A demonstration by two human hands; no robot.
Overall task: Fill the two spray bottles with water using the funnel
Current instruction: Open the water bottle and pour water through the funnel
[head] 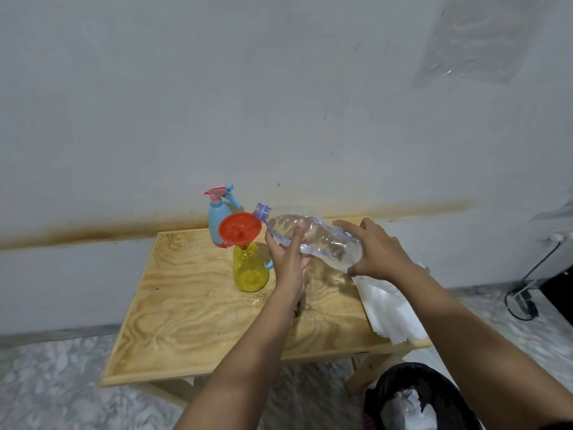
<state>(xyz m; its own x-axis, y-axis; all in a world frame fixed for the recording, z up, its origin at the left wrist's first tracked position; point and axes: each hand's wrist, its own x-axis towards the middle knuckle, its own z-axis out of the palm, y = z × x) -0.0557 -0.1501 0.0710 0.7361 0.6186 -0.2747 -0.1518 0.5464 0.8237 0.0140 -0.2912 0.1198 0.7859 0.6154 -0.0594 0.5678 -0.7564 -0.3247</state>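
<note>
A yellow spray bottle (250,271) without its head stands on the wooden table (192,305), with a red funnel (238,228) seated in its neck. Behind it stands a blue spray bottle (217,217) with its pink and blue trigger head on. A clear plastic water bottle (313,235), uncapped, is tilted nearly level with its mouth at the funnel's right rim. My left hand (286,259) grips the bottle from below near its shoulder. My right hand (376,249) holds its base end. Some water lies inside the clear bottle.
A stack of white paper or plastic sheets (387,308) lies on the table's right edge. A black-lined bin (415,398) sits on the floor at lower right. A black cable and stand (527,293) are at far right. The wall runs just behind the table.
</note>
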